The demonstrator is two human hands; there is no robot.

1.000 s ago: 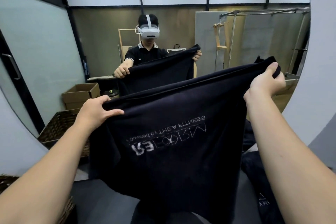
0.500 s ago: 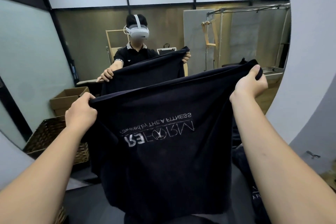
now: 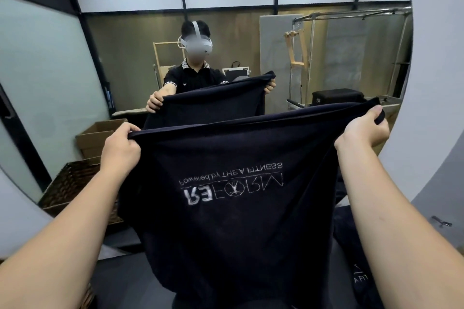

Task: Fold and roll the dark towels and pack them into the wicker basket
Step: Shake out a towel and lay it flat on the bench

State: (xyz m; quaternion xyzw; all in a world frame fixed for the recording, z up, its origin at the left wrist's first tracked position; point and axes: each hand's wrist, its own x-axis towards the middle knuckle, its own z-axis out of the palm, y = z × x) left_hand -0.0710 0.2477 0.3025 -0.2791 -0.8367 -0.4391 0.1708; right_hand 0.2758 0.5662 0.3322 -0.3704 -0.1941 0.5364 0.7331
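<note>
Dark towel (image 3: 233, 221) hangs spread in front of the viewer, held up by its top edge at both corners, white lettering upside down across its middle. Both forearms reach forward from the near corners. The left hand (image 3: 121, 148) grips the left corner with fingers curled over the hem; the right hand (image 3: 364, 130) pinches the right corner, slightly higher and farther. To fold well, level the two corners, keep the hem taut, then bring the corners together evenly. A wicker basket (image 3: 72, 183) sits low on the left, beyond the left forearm. Farther off, a mirror (image 3: 251, 57) reflects the person holding the towel.
</note>
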